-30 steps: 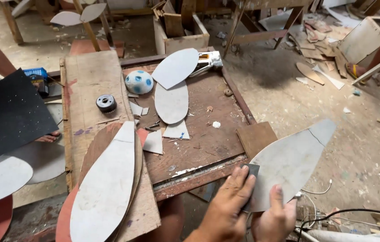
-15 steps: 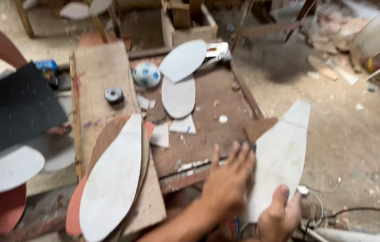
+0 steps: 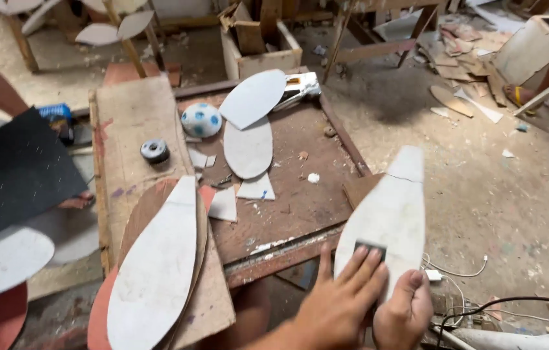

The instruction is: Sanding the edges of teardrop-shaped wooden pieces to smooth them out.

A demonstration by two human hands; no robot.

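Two hands work one grey sole-shaped board (image 3: pixel 388 217) overhanging the worktop (image 3: pixel 287 214) edge: my left hand (image 3: pixel 342 301) presses a dark sanding block (image 3: pixel 370 247) flat, fingers together, while my right hand (image 3: pixel 404 314) grips the near end, steadying it.

A dusty concrete floor (image 3: pixel 481 188) spreads right, littered with wood scraps (image 3: pixel 462 39). A worn brown workbench (image 3: pixel 300 201) fills the middle. At the far side stand an open wooden box (image 3: pixel 258 55) and a wooden frame's legs (image 3: pixel 378 45).
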